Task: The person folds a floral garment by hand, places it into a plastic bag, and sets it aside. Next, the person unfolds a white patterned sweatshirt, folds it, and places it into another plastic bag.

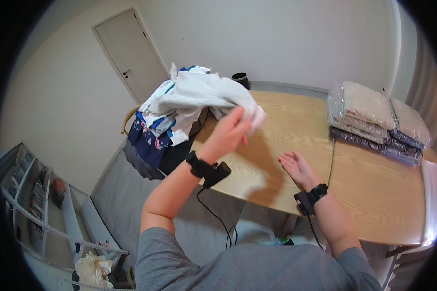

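Observation:
A whitish knit garment [204, 89] is gripped in my left hand [228, 132], raised above the wooden table [295, 120]. The cloth is blurred where it bends over my fingers, and its far end reaches over a heap of clothes [156, 134] at the left. White, blue, floral navy, grey and black pieces show in that heap. My right hand [295, 169] is over the table's near edge, palm turned inward, fingers loosely apart, with nothing in it. Each wrist wears a black strapped device with a cable.
Stacks of folded textiles in clear plastic bags [371, 116] stand at the table's right. Behind the table is a black bin [241, 79]. A wooden chair arm [128, 118] shows beside the heap. Low at left, a divided shelf unit [58, 218] holds bagged items. Cables hang from both wrists.

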A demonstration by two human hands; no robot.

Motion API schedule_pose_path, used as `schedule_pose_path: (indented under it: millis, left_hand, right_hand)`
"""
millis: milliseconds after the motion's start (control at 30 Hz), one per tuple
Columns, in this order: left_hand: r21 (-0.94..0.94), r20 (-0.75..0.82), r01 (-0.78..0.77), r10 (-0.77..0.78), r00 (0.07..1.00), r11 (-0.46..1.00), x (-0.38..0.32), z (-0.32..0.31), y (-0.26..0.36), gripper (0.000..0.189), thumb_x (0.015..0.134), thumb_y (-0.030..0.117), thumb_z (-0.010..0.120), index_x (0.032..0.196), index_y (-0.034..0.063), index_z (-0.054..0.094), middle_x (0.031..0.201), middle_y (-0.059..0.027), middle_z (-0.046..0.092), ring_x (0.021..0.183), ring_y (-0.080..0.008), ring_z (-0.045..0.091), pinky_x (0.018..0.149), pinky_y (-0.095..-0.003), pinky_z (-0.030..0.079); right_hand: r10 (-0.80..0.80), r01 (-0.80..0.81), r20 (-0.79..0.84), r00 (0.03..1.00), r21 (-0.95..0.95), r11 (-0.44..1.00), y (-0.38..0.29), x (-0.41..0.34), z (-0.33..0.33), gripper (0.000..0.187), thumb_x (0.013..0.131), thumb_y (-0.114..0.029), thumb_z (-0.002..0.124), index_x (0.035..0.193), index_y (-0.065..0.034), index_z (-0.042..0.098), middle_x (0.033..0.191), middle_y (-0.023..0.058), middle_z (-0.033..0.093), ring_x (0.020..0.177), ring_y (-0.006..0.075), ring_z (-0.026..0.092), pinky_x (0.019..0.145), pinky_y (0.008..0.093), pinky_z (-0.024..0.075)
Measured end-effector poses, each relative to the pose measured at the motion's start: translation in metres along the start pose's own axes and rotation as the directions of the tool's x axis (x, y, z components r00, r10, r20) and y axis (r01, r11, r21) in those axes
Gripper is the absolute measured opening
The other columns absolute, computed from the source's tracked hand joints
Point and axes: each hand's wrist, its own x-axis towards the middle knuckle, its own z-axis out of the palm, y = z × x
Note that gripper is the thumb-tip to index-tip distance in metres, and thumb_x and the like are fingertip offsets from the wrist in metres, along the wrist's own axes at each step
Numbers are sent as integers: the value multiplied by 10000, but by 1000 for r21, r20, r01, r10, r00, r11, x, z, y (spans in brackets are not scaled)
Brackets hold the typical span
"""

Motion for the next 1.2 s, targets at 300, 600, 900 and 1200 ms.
schedule_pose_path:
  millis: [300,600,900,1200]
  left_hand:
    - [-45,765,276,-144,628,960,-100,74,39,175,928,195,531,942,31,472,800,-31,569,729,-106,588,658,-254,455]
    - [826,-87,292,-403,911,482,-117,12,-124,566,868,402,545,1330,105,409,1296,-211,426,1217,-379,368,978,-464,337]
    - [743,262,35,-339,904,668,-83,58,-146,586,867,473,518,1339,139,425,1398,-220,340,1309,-386,294,1010,-492,308]
    - [317,-149,493,-470,870,810,-69,-64,-182,464,876,319,579,1196,-15,535,1053,-161,614,947,-218,582,821,-315,456]
  right_hand:
    - [197,-172,89,976,-235,957,-3,-54,50,459,940,-293,474,1290,0,436,1230,159,553,1100,276,559,941,378,455]
    - [48,-70,-216,975,-96,993,-57,-103,6,398,952,-159,452,1280,59,395,1216,221,535,1076,310,567,925,438,478]
    - [-111,-15,-263,958,-436,900,-132,-238,-20,416,927,-169,500,1289,18,417,1256,146,519,1111,256,535,957,383,440]
    - [-257,22,-53,965,-958,284,-196,-170,121,399,865,-235,569,1219,-63,503,1134,25,520,943,141,552,797,251,428]
